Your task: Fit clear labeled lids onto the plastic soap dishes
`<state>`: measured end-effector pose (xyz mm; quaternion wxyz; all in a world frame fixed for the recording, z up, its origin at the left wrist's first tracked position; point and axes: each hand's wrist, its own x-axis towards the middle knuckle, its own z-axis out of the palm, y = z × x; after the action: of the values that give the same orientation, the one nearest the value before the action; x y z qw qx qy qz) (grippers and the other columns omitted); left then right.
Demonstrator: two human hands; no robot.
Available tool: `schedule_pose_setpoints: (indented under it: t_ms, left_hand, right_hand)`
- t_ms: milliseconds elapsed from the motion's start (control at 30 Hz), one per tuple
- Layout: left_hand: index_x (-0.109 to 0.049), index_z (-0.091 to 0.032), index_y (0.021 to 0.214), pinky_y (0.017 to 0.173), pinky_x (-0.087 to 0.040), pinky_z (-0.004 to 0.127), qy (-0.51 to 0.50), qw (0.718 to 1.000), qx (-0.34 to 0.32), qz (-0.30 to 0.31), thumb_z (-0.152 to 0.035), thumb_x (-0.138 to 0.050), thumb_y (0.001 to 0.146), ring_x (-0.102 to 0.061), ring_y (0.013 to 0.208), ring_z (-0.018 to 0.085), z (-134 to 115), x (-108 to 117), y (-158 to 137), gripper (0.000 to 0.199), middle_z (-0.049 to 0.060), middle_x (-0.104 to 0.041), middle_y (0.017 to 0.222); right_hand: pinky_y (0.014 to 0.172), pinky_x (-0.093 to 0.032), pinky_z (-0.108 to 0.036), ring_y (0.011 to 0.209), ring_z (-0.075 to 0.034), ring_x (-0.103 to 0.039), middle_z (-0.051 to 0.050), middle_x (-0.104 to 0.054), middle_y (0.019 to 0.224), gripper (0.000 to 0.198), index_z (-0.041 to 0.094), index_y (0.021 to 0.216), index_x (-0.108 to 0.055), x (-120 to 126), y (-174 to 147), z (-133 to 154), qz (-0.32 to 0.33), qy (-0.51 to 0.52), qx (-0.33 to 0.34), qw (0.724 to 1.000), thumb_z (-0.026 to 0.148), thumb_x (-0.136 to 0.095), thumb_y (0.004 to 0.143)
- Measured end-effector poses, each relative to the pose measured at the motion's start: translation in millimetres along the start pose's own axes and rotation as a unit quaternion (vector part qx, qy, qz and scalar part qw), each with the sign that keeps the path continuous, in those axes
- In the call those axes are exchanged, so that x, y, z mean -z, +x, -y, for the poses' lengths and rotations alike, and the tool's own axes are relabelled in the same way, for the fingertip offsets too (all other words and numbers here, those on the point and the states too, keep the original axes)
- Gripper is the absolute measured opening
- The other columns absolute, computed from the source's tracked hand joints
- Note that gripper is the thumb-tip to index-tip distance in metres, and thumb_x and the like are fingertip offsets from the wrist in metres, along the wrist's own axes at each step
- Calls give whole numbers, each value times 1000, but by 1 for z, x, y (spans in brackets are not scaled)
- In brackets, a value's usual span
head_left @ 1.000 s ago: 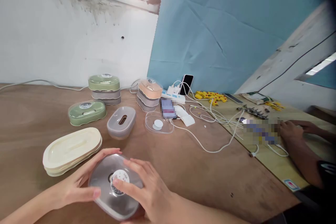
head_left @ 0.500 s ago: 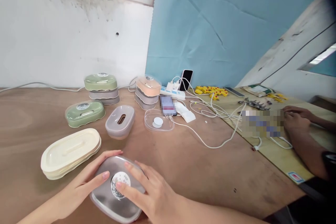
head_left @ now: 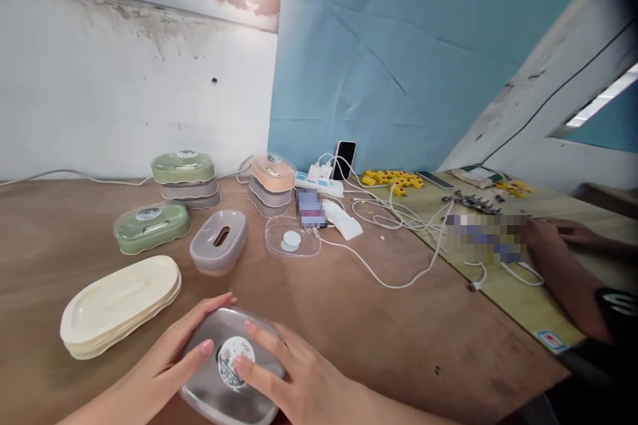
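Between my two hands is a rounded grey plastic box [head_left: 249, 405] with a glossy clear lid and a round printed sticker [head_left: 232, 360] on top. My left hand [head_left: 172, 352] wraps its left side, thumb on the lid and fingers along the far edge. From the right, my right hand [head_left: 304, 372] grips it, with one fingertip pressed on the sticker and other fingers along the right edge. Beyond the box lie a grey slotted oval box [head_left: 212, 252] and a clear lid [head_left: 309, 247] bearing a white disc [head_left: 291, 240]. Stacked cream oval trays [head_left: 100, 302] sit to the left.
Behind stand a green lidded box [head_left: 149, 229], a green-and-grey stack [head_left: 184, 176] and a peach-and-grey stack [head_left: 272, 179]. A power strip [head_left: 319, 184], a phone [head_left: 345, 159] and white cables [head_left: 389, 287] spread rightward. Another person's hands [head_left: 548, 239] work at the far right.
The view has shifted, so the table things sit slightly lower and further left. Both hands keep their hold on the grey box, with the fingers barely changed.
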<state>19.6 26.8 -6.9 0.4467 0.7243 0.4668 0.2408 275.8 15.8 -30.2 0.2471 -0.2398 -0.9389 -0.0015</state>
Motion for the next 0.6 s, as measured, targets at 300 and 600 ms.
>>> schedule_pose_setpoints:
  t_ms: [300, 600]
  left_hand:
    - [-20, -20, 145, 116, -18, 49, 241, 946, -58, -206, -50, -46, 89, -15, 144, 30, -43, 26, 66, 69, 13, -21, 155]
    - [-40, -5, 133, 84, -42, 62, 317, 939, 58, -119, -49, -63, 68, -44, 116, 54, -33, 34, 121, 82, 32, -39, 133]
  right_hand:
    - [86, -53, -40, 108, -28, -60, -21, -52, 133, 69, 19, 133, -41, 21, -15, -1, -23, -6, -26, 999, 56, -64, 79]
    - [94, -48, -48, 125, -33, -46, -18, -38, 142, 74, 22, 137, -32, 52, -8, -20, -221, 27, -71, 972, 44, -68, 76]
